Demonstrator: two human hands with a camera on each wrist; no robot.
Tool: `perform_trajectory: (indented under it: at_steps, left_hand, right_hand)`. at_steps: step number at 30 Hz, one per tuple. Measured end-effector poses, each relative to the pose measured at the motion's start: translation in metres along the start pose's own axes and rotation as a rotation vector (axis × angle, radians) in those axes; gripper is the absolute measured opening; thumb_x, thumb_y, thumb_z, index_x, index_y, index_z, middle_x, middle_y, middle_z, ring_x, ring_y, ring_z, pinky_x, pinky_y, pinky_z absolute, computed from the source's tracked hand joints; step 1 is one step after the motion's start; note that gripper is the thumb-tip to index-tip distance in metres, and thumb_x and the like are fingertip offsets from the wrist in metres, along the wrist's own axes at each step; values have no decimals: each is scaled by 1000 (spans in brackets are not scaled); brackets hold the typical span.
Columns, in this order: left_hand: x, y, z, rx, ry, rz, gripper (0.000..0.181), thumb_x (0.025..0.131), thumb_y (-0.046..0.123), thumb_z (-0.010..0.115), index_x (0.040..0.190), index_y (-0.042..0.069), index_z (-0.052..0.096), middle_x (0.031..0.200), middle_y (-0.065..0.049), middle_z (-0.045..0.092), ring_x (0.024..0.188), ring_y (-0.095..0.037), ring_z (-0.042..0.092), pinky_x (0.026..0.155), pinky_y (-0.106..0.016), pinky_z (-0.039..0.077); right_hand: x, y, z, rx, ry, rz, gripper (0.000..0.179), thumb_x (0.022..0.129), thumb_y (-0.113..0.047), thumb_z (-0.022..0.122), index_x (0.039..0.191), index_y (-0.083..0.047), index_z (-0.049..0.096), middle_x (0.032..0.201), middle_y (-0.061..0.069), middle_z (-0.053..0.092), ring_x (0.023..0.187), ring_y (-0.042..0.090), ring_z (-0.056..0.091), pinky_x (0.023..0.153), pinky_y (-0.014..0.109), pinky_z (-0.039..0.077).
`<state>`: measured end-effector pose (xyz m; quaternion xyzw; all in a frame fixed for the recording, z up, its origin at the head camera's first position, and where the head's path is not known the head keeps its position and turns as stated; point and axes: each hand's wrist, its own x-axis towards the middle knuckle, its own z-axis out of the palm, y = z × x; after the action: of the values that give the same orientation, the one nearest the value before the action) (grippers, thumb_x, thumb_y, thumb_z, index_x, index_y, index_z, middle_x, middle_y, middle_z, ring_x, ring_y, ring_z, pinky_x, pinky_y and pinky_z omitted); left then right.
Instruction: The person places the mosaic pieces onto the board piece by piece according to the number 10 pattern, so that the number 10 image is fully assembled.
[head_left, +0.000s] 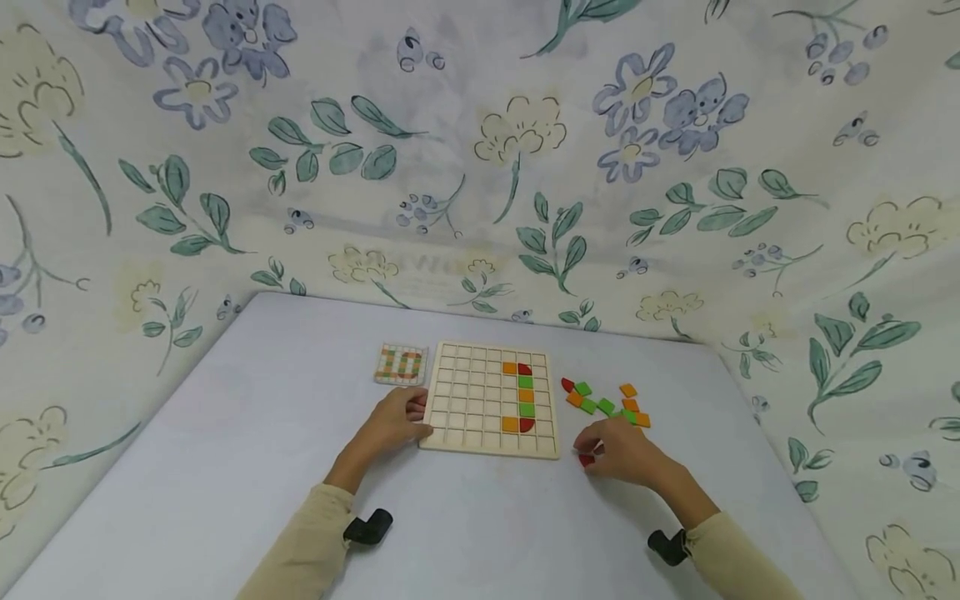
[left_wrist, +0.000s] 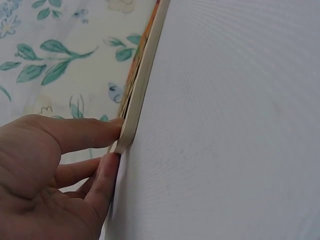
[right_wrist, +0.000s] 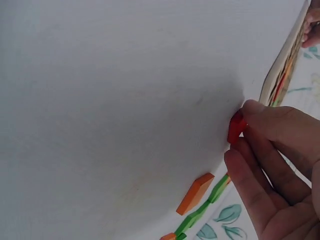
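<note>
A square wooden grid board [head_left: 471,400] lies on the table. Toward its right side, a column of red, green and orange tiles [head_left: 526,396] fills several cells, with orange squares beside both ends. My left hand [head_left: 390,421] holds the board's near left edge, thumb and fingers against the rim; in the left wrist view its thumb [left_wrist: 95,132] meets the edge close to a corner. Right of the board, my right hand [head_left: 618,450] pinches a red quarter-round tile [right_wrist: 236,126] between thumb and fingers, low over the table.
A small patterned card [head_left: 401,365] lies left of the board. Loose green, orange and red tiles, among them an orange square [head_left: 628,390], are scattered beyond the right hand. Floral cloth [head_left: 480,167] hangs behind the white table [head_left: 300,350].
</note>
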<state>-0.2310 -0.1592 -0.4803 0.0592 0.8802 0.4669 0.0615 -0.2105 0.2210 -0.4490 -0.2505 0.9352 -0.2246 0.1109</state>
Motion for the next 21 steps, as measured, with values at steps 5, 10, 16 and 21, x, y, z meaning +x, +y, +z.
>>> perform_trajectory:
  at_steps: [5, 10, 16, 21]
  left_hand:
    - [-1, 0, 2, -17, 0, 1, 64, 78, -1, 76, 134, -13, 47, 118, -19, 54, 107, -29, 58, 93, -37, 52]
    - [-1, 0, 2, -19, 8, -1, 64, 77, -1, 75, 134, -12, 48, 118, -19, 53, 107, -29, 58, 94, -38, 52]
    - [0, -1, 2, -11, 9, 14, 63, 78, -1, 75, 133, -13, 48, 116, -19, 53, 106, -29, 58, 93, -38, 52]
    - [0, -1, 2, -1, 9, 3, 64, 77, -1, 76, 134, -12, 48, 117, -18, 53, 106, -27, 57, 93, -38, 52]
  right_hand:
    - [-4, 2, 3, 2, 29, -33, 24, 77, -4, 81, 99, -10, 74, 89, -8, 68, 83, 9, 61, 72, 22, 57]
    - [-4, 5, 4, -27, 54, -65, 22, 78, -2, 78, 99, -10, 74, 91, -7, 68, 83, 8, 61, 72, 21, 56]
    - [-4, 6, 6, -34, 70, -75, 22, 78, -3, 77, 99, -10, 74, 90, -7, 68, 82, 7, 61, 72, 20, 56]
    - [-3, 2, 7, 1, 91, -85, 22, 79, -1, 77, 100, -6, 73, 93, -3, 69, 83, 10, 63, 73, 21, 57]
